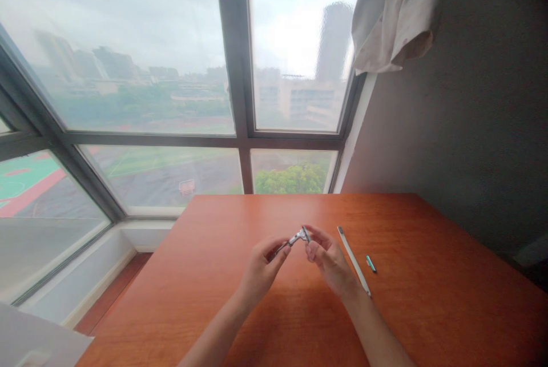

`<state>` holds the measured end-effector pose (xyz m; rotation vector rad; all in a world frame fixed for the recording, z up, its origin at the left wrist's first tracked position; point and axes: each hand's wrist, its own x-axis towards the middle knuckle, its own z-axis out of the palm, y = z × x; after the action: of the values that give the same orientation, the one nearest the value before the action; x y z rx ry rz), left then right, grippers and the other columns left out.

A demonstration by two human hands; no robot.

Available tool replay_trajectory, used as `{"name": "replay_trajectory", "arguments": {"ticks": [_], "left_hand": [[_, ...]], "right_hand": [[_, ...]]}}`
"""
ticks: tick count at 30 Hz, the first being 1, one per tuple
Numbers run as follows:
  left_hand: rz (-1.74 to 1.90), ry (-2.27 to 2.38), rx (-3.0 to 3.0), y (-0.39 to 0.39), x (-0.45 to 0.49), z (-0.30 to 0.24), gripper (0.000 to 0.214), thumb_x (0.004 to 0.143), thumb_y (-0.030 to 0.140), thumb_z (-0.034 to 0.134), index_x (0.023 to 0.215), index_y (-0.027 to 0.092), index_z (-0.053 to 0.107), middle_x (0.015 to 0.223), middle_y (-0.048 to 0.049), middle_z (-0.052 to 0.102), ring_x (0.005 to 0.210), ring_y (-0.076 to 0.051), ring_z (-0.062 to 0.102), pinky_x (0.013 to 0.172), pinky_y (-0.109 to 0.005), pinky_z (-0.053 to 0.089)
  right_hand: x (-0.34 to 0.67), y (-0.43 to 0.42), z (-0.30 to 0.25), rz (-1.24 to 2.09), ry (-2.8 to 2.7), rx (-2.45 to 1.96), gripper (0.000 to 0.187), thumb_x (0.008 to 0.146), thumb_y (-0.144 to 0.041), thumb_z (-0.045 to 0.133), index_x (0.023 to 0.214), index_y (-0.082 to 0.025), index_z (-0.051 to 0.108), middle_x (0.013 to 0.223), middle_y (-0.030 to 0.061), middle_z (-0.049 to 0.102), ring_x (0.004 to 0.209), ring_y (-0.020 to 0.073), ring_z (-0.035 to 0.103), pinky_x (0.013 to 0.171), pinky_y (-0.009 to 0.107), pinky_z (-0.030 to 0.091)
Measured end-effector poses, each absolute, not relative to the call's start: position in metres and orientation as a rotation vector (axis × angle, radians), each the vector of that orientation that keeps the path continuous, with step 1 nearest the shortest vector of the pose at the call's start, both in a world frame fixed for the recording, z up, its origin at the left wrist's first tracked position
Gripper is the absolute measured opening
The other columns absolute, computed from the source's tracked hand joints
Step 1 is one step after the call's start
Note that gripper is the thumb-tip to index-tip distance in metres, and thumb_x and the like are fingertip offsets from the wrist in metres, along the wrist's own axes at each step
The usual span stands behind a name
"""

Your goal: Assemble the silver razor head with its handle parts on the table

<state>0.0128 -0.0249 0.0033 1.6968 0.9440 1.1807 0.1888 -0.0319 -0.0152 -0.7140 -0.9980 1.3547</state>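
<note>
My left hand is closed around the handle of a silver and dark razor, thumb and fingers pinching it. The razor slants up to the right, above the table. At its head end, my right hand has thumb and fingers closed on the dark-edged head. Whether the head is fully joined to the handle I cannot tell. Right of my right hand lies a long, thin white stick with a grey far end. Beyond it rests a small teal and black piece, which looks like a razor cartridge.
The reddish-brown wooden table reaches to the window frame in front. A dark wall stands on the right, with a light garment hanging near it. Something white sits at the lower left.
</note>
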Motion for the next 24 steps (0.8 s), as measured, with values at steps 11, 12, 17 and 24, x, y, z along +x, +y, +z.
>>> {"name": "replay_trajectory", "arguments": {"ticks": [11,12,17,24], "left_hand": [[1.166,0.944,1.647,-0.0239,0.0125,0.0004,0.027,0.083,0.037,0.06,0.098,0.016,0.07,0.075,-0.0041,0.06,0.066,-0.014,0.051,0.057,-0.022,0.041],[1.16,0.942,1.641,-0.0238,0.0124,0.0,0.027,0.083,0.037,0.06,0.098,0.016,0.07,0.074,-0.004,0.059,0.066,-0.014,0.051,0.057,-0.022,0.041],[1.17,0.941,1.63,-0.024,0.0127,-0.0001,0.027,0.083,0.036,0.06,0.098,0.016,0.07,0.073,-0.0042,0.058,0.065,-0.014,0.05,0.057,-0.022,0.042],[1.185,0.95,1.69,-0.0246,0.0125,0.0032,0.027,0.084,0.036,0.06,0.099,0.016,0.071,0.074,-0.0052,0.061,0.066,-0.015,0.051,0.057,-0.022,0.042]], "right_hand": [[0.1891,-0.0325,-0.0132,1.351,-1.017,-0.738,0.045,0.074,-0.036,0.072,0.115,-0.021,0.063,0.07,-0.0016,0.05,0.056,0.0087,0.038,0.053,0.023,0.031],[0.1891,-0.0324,-0.0133,1.353,-1.017,-0.741,0.045,0.074,-0.035,0.072,0.116,-0.021,0.063,0.07,-0.0015,0.05,0.056,0.0086,0.038,0.053,0.023,0.031],[0.189,-0.0331,-0.0129,1.364,-1.006,-0.74,0.044,0.075,-0.035,0.071,0.116,-0.02,0.063,0.071,-0.0008,0.05,0.057,0.0088,0.038,0.053,0.023,0.032],[0.189,-0.0335,-0.0133,1.366,-0.998,-0.732,0.044,0.075,-0.035,0.071,0.116,-0.021,0.063,0.071,-0.0007,0.051,0.057,0.0092,0.04,0.053,0.023,0.032]]}}
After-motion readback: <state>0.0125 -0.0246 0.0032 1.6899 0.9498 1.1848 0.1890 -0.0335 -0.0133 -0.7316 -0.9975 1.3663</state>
